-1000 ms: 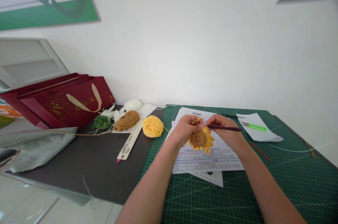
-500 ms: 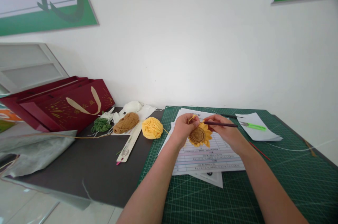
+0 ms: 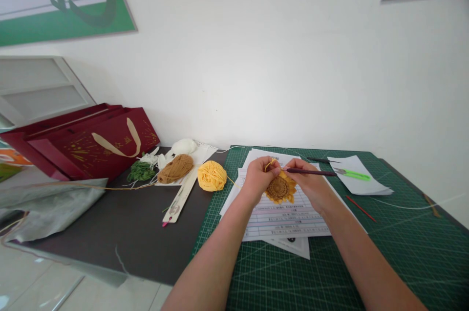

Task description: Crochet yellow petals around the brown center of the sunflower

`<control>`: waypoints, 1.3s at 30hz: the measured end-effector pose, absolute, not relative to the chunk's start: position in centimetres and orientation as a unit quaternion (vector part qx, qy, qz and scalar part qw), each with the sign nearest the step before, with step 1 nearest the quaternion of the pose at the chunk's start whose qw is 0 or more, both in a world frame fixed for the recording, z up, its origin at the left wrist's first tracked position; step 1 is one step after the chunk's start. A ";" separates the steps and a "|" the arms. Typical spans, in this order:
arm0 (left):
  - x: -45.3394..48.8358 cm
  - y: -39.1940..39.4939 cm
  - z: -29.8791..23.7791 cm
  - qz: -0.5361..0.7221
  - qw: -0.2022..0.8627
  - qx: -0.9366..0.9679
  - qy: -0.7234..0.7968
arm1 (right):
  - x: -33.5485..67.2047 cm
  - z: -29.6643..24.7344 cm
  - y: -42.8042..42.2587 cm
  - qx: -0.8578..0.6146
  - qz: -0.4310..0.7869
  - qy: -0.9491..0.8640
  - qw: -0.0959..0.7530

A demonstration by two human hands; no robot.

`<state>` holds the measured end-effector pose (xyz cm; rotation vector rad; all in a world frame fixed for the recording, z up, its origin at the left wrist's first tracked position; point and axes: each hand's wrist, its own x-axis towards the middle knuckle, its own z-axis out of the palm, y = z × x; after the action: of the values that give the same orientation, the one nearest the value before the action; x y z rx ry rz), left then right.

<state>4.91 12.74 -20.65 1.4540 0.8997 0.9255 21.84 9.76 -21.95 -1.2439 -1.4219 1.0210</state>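
A crocheted sunflower (image 3: 279, 188), brown in the middle with yellow petals, hangs between my two hands above printed sheets. My left hand (image 3: 259, 177) pinches its upper left edge, and a strand of yellow yarn loops over the fingers. In my right hand (image 3: 305, 179) is a dark crochet hook (image 3: 315, 172), its handle pointing right and its tip at the flower's top edge. Fingers partly hide the hook's tip and the stitch there. The yarn runs left to a yellow ball of yarn (image 3: 212, 176).
Printed sheets (image 3: 286, 225) lie on a green cutting mat (image 3: 271, 281). To the right are a green-handled cutter (image 3: 353, 174) on white paper (image 3: 366, 188) and a red stick (image 3: 361, 208). Brown yarn (image 3: 176, 168), green yarn (image 3: 141, 171), a bookmark-like strip (image 3: 179, 203) and a maroon bag (image 3: 98, 147) are left.
Both hands, the flower and the hook have shifted slightly to the right. The hook's handle now reaches nearer the green cutter; the camera view has tilted a little.
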 end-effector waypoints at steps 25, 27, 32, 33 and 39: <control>3.2 11.2 -17.1 0.402 0.690 0.556 0.229 | 21.2 -18.9 8.2 -0.443 0.333 -0.575 0.602; 3.3 11.1 -17.0 0.407 0.695 0.546 0.229 | 21.4 -19.0 8.2 -0.441 0.336 -0.575 0.601; 3.5 11.0 -16.8 0.419 0.706 0.521 0.234 | 21.3 -18.9 8.0 -0.426 0.354 -0.576 0.602; 3.5 11.0 -16.7 0.422 0.707 0.517 0.234 | 21.3 -18.9 8.0 -0.419 0.358 -0.577 0.603; 3.5 11.1 -16.7 0.424 0.715 0.509 0.223 | 21.4 -19.1 8.1 -0.376 0.375 -0.578 0.620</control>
<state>3.54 11.07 -16.65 1.1269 0.4939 0.9395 21.37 8.15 -19.14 -0.8634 -1.3278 0.8617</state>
